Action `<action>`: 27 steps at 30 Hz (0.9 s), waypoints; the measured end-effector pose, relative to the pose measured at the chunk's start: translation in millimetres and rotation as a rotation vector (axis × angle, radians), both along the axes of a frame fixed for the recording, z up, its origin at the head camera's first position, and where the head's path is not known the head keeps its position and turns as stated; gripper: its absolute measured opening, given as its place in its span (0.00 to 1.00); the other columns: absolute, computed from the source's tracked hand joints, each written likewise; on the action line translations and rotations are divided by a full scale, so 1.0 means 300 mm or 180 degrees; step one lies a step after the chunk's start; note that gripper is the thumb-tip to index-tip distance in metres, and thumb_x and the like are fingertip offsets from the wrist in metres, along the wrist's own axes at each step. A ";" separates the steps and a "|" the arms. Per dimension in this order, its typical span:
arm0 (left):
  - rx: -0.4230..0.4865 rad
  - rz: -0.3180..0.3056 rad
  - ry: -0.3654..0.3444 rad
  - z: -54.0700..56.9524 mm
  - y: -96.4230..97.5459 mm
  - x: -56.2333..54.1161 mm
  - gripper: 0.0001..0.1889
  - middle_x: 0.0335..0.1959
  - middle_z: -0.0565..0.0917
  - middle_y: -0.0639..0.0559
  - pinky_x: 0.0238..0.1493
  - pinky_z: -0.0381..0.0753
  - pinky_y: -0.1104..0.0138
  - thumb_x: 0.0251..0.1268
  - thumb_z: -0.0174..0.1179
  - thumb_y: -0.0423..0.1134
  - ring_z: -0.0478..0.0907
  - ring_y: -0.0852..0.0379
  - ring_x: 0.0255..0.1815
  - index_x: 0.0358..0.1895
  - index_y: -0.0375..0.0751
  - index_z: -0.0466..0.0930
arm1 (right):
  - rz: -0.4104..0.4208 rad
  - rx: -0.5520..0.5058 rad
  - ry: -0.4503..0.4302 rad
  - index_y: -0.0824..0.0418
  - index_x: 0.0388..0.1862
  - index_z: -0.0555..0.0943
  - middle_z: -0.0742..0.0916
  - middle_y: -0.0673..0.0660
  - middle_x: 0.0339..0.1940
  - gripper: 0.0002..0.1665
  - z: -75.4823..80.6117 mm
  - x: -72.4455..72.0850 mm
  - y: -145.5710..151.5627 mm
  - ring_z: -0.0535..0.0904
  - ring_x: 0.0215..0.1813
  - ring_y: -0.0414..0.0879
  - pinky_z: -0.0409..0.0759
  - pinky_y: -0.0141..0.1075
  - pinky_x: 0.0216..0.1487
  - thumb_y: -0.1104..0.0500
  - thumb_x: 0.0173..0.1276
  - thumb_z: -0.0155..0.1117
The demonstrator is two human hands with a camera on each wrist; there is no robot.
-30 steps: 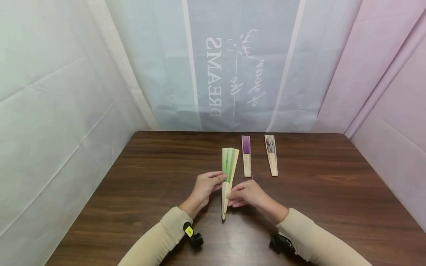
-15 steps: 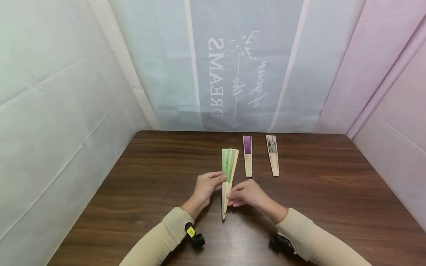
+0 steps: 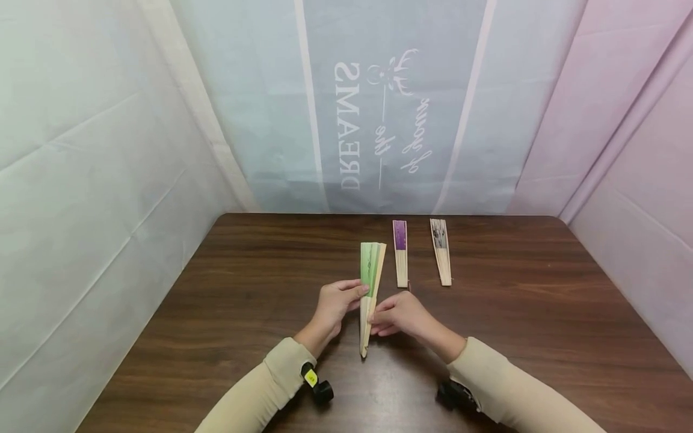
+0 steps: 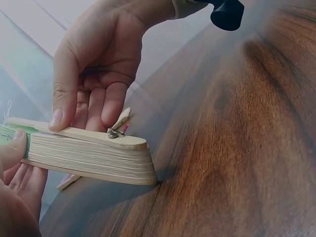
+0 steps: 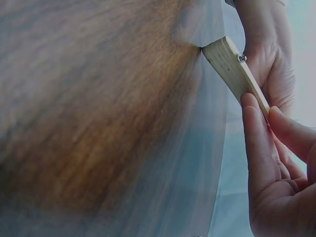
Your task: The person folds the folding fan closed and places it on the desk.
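A green folding fan [image 3: 370, 270] with pale wooden ribs stands slightly spread in the head view, its pivot end towards the person. My left hand [image 3: 335, 302] pinches it at the left, thumb on the green part. From the right, my right hand [image 3: 399, 314] pinches the outer rib between thumb and fingers. The left wrist view shows the rib stack [image 4: 94, 155] and its metal pivot pin [image 4: 114, 133], with the pivot end low at the table. In the right wrist view, the right thumb and fingers hold the rib edge [image 5: 256, 94].
A folded purple fan [image 3: 400, 252] lies behind the right hand. Right of it rests a folded fan with a grey-and-black pattern [image 3: 441, 252]. The brown wooden table [image 3: 260, 264] ends at a printed cloth backdrop [image 3: 271, 120], with pale cloth walls on both sides.
The green fan's spread at the top has narrowed slightly. Both hands keep their holds in nearly the same place.
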State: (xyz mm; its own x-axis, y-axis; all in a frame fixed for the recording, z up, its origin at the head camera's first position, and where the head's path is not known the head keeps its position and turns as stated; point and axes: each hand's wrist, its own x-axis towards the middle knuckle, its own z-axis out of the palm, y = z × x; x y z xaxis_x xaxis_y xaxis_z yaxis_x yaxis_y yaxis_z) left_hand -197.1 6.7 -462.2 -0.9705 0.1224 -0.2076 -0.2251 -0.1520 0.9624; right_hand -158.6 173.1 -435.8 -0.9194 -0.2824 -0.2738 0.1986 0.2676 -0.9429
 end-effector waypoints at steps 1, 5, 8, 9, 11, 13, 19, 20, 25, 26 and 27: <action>0.0000 0.0004 0.0001 0.000 -0.001 0.001 0.18 0.42 0.88 0.45 0.44 0.90 0.69 0.59 0.70 0.33 0.86 0.63 0.37 0.50 0.25 0.83 | -0.0005 0.0007 0.0012 0.77 0.39 0.86 0.90 0.68 0.30 0.12 0.000 0.001 -0.001 0.89 0.30 0.49 0.91 0.41 0.34 0.65 0.63 0.70; -0.0011 0.0005 0.0034 0.000 -0.007 0.005 0.18 0.41 0.89 0.46 0.43 0.90 0.69 0.59 0.70 0.33 0.86 0.63 0.37 0.50 0.24 0.83 | -0.0036 0.0012 0.0032 0.77 0.38 0.86 0.90 0.67 0.30 0.13 -0.003 0.004 -0.009 0.89 0.30 0.50 0.91 0.41 0.34 0.65 0.62 0.71; -0.0054 -0.0002 0.0047 -0.003 -0.014 0.002 0.18 0.39 0.89 0.48 0.42 0.90 0.70 0.59 0.70 0.32 0.85 0.64 0.36 0.50 0.24 0.83 | -0.0054 -0.0006 0.0048 0.77 0.38 0.86 0.90 0.68 0.30 0.12 -0.007 0.004 -0.017 0.89 0.29 0.49 0.91 0.42 0.34 0.66 0.62 0.70; -0.0065 0.0004 0.0038 -0.004 -0.016 0.002 0.17 0.38 0.89 0.50 0.42 0.89 0.71 0.59 0.70 0.33 0.85 0.64 0.36 0.49 0.25 0.83 | -0.0059 -0.0008 0.0059 0.77 0.38 0.86 0.90 0.68 0.30 0.12 -0.009 0.004 -0.019 0.89 0.29 0.49 0.91 0.42 0.34 0.66 0.62 0.70; -0.0087 0.0007 0.0055 -0.006 -0.020 0.001 0.18 0.37 0.89 0.52 0.42 0.89 0.70 0.59 0.70 0.33 0.85 0.65 0.36 0.50 0.26 0.83 | -0.0067 -0.0007 0.0078 0.77 0.38 0.86 0.90 0.68 0.30 0.12 -0.011 0.004 -0.023 0.89 0.29 0.48 0.91 0.42 0.34 0.66 0.62 0.70; -0.0087 0.0011 0.0059 -0.007 -0.020 0.002 0.18 0.37 0.89 0.52 0.43 0.89 0.70 0.59 0.71 0.34 0.85 0.64 0.37 0.50 0.26 0.84 | -0.0083 -0.0004 0.0096 0.77 0.37 0.86 0.90 0.68 0.29 0.12 -0.012 0.005 -0.024 0.89 0.29 0.48 0.91 0.42 0.35 0.66 0.62 0.70; -0.0105 0.0030 0.0109 -0.009 -0.015 0.011 0.18 0.43 0.89 0.44 0.47 0.89 0.66 0.59 0.72 0.36 0.86 0.61 0.41 0.49 0.28 0.85 | -0.0172 -0.0001 0.0151 0.77 0.38 0.86 0.90 0.67 0.29 0.12 -0.015 0.008 -0.024 0.89 0.29 0.47 0.91 0.42 0.35 0.65 0.62 0.70; -0.0112 0.0031 0.0116 -0.009 -0.015 0.013 0.18 0.44 0.89 0.43 0.48 0.89 0.66 0.59 0.72 0.36 0.86 0.60 0.41 0.49 0.28 0.85 | -0.0193 -0.0014 0.0172 0.77 0.38 0.86 0.90 0.67 0.29 0.13 -0.016 0.006 -0.025 0.89 0.29 0.47 0.91 0.42 0.35 0.65 0.61 0.70; -0.0111 0.0062 0.0139 -0.008 -0.019 0.020 0.18 0.46 0.89 0.41 0.47 0.89 0.66 0.59 0.71 0.37 0.87 0.59 0.42 0.48 0.29 0.85 | -0.0285 -0.0051 0.0248 0.77 0.40 0.85 0.90 0.67 0.30 0.14 -0.014 -0.005 -0.032 0.88 0.29 0.46 0.91 0.40 0.35 0.65 0.61 0.71; -0.0111 0.0060 0.0159 -0.007 -0.021 0.020 0.18 0.46 0.89 0.41 0.48 0.89 0.66 0.59 0.71 0.38 0.87 0.59 0.42 0.49 0.29 0.85 | -0.0306 -0.0039 0.0254 0.77 0.39 0.85 0.90 0.67 0.30 0.14 -0.014 -0.008 -0.034 0.88 0.29 0.46 0.91 0.40 0.35 0.65 0.61 0.71; -0.0098 0.0053 0.0176 -0.007 -0.022 0.021 0.18 0.46 0.89 0.40 0.48 0.89 0.65 0.60 0.71 0.38 0.87 0.58 0.42 0.49 0.29 0.85 | -0.0318 -0.0029 0.0260 0.77 0.40 0.85 0.90 0.67 0.30 0.14 -0.014 -0.011 -0.035 0.88 0.29 0.46 0.91 0.40 0.35 0.65 0.61 0.71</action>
State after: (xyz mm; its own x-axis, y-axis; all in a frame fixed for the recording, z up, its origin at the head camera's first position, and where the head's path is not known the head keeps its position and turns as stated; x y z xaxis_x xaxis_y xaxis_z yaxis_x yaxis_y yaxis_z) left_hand -190.9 0.0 -464.3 -0.9825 0.1005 -0.1571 -0.1691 -0.1254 0.9776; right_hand -161.9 162.6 -440.0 -0.9622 -0.1905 -0.1946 0.1461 0.2418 -0.9593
